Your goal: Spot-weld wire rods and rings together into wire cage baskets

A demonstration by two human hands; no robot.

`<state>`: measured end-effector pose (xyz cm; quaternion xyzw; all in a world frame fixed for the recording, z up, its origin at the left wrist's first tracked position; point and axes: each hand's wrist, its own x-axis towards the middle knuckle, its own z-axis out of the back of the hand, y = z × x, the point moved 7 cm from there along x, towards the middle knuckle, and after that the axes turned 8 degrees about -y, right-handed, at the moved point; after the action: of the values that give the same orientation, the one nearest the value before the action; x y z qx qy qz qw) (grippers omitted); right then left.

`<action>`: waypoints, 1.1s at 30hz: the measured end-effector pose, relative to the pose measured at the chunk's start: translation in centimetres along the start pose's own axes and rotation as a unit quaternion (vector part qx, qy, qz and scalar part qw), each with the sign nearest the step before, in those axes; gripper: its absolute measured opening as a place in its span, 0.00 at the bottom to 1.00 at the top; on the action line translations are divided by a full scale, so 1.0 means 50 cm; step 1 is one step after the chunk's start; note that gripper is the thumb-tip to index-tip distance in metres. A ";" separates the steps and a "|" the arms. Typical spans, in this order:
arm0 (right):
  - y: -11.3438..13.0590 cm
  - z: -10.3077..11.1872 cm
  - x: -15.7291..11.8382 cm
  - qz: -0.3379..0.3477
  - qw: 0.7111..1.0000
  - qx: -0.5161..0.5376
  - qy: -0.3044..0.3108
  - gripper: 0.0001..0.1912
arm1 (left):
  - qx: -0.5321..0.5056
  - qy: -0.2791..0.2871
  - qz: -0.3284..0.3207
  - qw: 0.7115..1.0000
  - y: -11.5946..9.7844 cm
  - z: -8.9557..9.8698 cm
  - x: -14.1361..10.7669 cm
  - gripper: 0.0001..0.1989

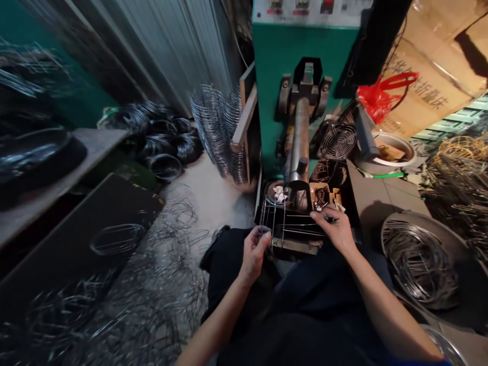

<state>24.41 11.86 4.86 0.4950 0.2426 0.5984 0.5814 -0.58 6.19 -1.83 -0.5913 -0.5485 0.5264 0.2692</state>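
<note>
Spreading over the concrete floor (224, 203), loose wire rings are left beside a green machine (274, 86) and a corrugated wall (163, 46). Coiled wire is heaped in a round metal basin (419, 264). A wire frame (272, 216) is held at the machine's base, closed in the left hand (254, 254), while a thin wire (324, 219) is pinched narrowly by the right hand (335, 229).

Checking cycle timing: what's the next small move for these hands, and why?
Probably square the wire frame under the steel ram before going further. The left hand pinches the frame's wires, the right hand is over the wires on the other side, and the ram hangs close above.
</note>
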 end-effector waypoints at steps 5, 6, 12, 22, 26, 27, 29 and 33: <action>0.002 -0.002 0.009 -0.002 1.000 -0.008 -0.009 0.26 | 0.000 0.001 -0.005 1.000 -0.001 -0.007 0.003 0.19; 0.005 -0.002 0.011 -0.004 1.000 -0.008 -0.007 0.27 | -0.002 0.000 -0.007 1.000 -0.001 -0.009 0.003 0.19; 0.008 -0.004 0.026 -0.013 1.000 -0.021 0.010 0.27 | -0.013 -0.002 -0.008 1.000 0.003 -0.023 0.006 0.19; -0.002 0.001 0.037 -0.026 0.999 -0.038 0.018 0.29 | -0.028 0.000 -0.014 1.000 0.000 -0.047 0.023 0.18; -0.003 0.002 0.030 -0.012 0.999 -0.049 0.011 0.29 | -0.030 -0.003 -0.013 0.999 0.002 -0.049 0.029 0.20; -0.005 0.003 0.029 -0.005 0.999 -0.049 0.007 0.29 | -0.031 -0.004 -0.013 0.999 0.002 -0.048 0.031 0.20; -0.015 0.008 0.030 -0.001 0.999 -0.041 -0.012 0.29 | -0.036 -0.005 -0.013 0.999 0.001 -0.048 0.036 0.20; -0.060 0.032 0.052 -0.044 0.994 -0.019 -0.101 0.31 | -0.051 0.001 -0.036 0.998 -0.015 -0.061 0.058 0.19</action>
<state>27.60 14.46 3.72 0.5300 0.1930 0.5237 0.6384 1.50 9.85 -1.20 -0.5843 -0.5952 0.4874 0.2583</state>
